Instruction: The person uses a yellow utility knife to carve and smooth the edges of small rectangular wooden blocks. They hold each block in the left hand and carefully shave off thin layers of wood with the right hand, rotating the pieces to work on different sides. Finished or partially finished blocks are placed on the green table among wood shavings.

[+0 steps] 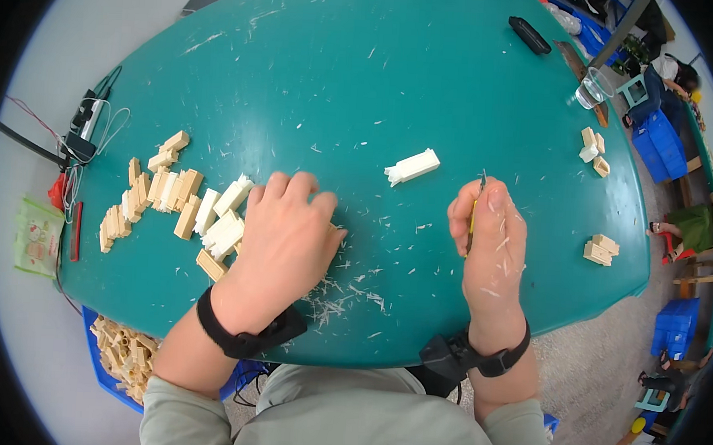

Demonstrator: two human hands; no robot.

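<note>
My right hand [494, 238] is closed around a slim craft knife [473, 220] with a yellow handle, its thin blade tip pointing up and away from me. Pale shavings cling to the thumb side of that hand. My left hand [285, 231] is bent palm-down at the right end of a cluster of cream blocks [225, 230]. Its fingers curl under; a pale edge shows between forefinger and thumb, but what they hold is hidden. One cream block [413, 167] with a ragged left end lies alone between and beyond my hands.
Tan blocks [165, 188] are grouped at left. Small block groups [601, 249] lie at right, near a clear cup [593, 90] and a black case [530, 36]. Shavings [344, 298] litter the green table [341, 60]. A power strip [92, 118] sits at the left edge; a blue bin of pieces [106, 379] stands below.
</note>
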